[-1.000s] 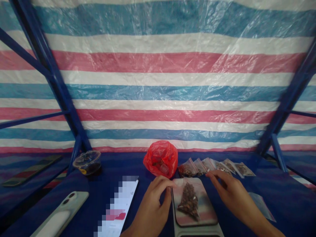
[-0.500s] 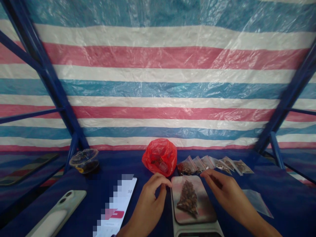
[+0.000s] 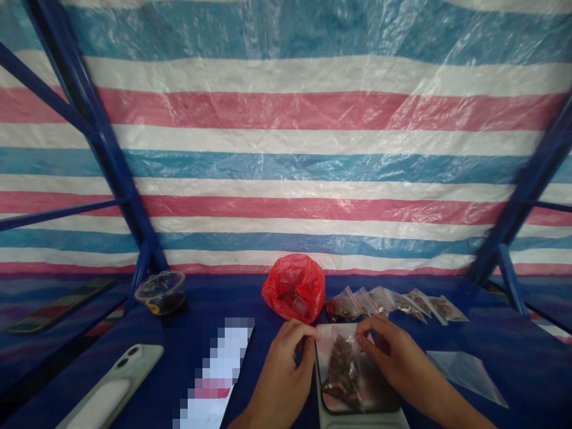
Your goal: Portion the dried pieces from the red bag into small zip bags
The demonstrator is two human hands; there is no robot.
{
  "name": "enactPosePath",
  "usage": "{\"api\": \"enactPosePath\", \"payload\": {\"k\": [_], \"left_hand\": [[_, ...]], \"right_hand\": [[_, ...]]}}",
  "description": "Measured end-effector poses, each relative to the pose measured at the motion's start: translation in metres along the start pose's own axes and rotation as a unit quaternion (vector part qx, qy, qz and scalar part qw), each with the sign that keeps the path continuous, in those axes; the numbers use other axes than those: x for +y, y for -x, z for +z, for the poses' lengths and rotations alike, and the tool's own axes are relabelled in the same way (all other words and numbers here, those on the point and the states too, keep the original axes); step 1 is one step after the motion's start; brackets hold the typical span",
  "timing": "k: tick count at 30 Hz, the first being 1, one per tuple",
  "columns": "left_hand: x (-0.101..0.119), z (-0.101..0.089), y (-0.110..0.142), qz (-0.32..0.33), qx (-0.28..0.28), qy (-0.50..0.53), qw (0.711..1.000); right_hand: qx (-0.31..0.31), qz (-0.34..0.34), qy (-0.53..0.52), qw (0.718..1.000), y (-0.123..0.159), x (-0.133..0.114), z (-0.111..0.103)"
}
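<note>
A small clear zip bag of brown dried bits (image 3: 343,378) lies on the flat plate of a kitchen scale (image 3: 378,396). My left hand (image 3: 288,363) is at the plate's left edge, its index finger curled toward the thumb; whatever sits between the tips is too small to make out. Over the plate's right side, my right hand (image 3: 393,351) has thumb and index finger pinched at the bag's upper right edge. A flat zip bag (image 3: 467,372) lies on the blue table beyond my right wrist.
Behind the scale stands an open red plastic bag (image 3: 292,286) with bits inside. Several filled zip bags (image 3: 406,304) lie in a row to its right. Leftward are a lit phone (image 3: 227,357), a pale phone (image 3: 120,387) and a lidded clear bowl (image 3: 161,292). Blue posts (image 3: 111,161) flank a striped tarp.
My right hand has moved left from beside the scale to over the plate, onto the bag's upper edge. My left hand stays at the plate's left edge. The view shifts slightly.
</note>
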State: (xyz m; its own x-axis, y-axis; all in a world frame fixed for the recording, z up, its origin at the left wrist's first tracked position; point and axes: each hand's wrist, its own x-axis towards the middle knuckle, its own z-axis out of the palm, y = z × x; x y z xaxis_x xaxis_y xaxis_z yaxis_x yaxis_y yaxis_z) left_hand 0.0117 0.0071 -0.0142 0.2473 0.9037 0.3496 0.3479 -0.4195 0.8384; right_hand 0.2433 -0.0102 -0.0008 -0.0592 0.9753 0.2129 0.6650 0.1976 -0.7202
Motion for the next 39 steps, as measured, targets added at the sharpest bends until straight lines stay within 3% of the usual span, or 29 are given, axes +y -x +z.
{"api": "enactPosePath", "payload": {"k": [4, 8, 12, 14, 16, 18, 23, 39], "left_hand": [[0.0, 0.01, 0.0, -0.061, 0.011, 0.044, 0.997], [-0.001, 0.014, -0.011, -0.132, 0.061, 0.194, 0.97], [-0.011, 0.013, -0.03, -0.143, 0.178, 0.296, 0.927], [-0.02, 0.014, -0.04, -0.172, 0.209, 0.352, 0.896], [-0.029, 0.018, -0.049, -0.182, 0.203, 0.424, 0.864], [-0.036, 0.021, -0.055, -0.18, 0.175, 0.454, 0.855], [-0.047, 0.025, -0.059, -0.195, 0.158, 0.455, 0.855], [-0.049, 0.024, -0.061, -0.23, 0.129, 0.378, 0.888]], "right_hand": [[-0.022, -0.012, -0.129, 0.991, -0.005, -0.024, 0.011], [-0.01, -0.03, -0.152, 0.988, -0.035, -0.056, 0.023], [-0.005, -0.047, -0.06, 0.997, -0.089, -0.081, 0.032], [0.0, -0.058, 0.0, 0.998, -0.116, -0.087, 0.035], [-0.012, -0.067, 0.033, 0.997, -0.136, -0.091, 0.04], [-0.039, -0.078, 0.055, 0.995, -0.15, -0.092, 0.045], [-0.08, -0.096, 0.101, 0.987, -0.164, -0.09, 0.056], [-0.091, -0.101, 0.095, 0.986, -0.161, -0.068, 0.063]]}}
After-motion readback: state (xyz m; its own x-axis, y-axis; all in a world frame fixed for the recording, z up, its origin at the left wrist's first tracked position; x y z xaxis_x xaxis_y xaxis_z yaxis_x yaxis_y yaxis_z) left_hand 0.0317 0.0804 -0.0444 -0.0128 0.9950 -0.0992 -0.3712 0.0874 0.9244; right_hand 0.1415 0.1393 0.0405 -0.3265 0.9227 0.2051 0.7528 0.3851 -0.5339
